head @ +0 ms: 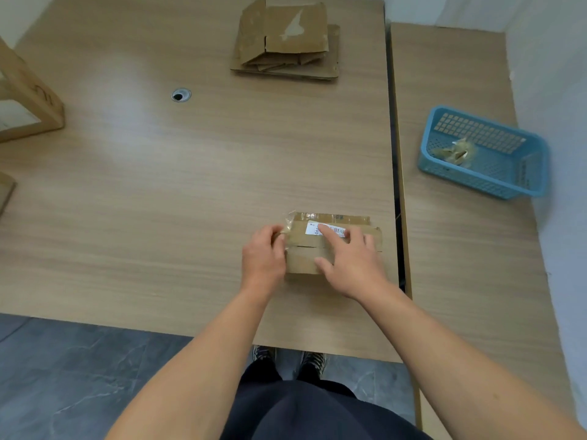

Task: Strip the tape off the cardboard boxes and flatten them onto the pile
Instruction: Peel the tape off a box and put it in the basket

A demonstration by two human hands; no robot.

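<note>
My left hand (263,256) pinches clear tape (289,221) at the 9 o'clock end of the cardboard box (301,263) on the desk (158,185); my right hand (353,263) presses flat, fingers straight, on its top. The flattened pile (287,42) lies at 12 o'clock.

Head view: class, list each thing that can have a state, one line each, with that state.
Cardboard box: closed, not yet flattened.
Tape: partly peeled at the box's left end.
Left hand: pinches the tape.
Right hand: fingers straight, presses on the box.
Pile: flattened cardboard, stacked.
Blue basket: upright, holds crumpled scraps.
</note>
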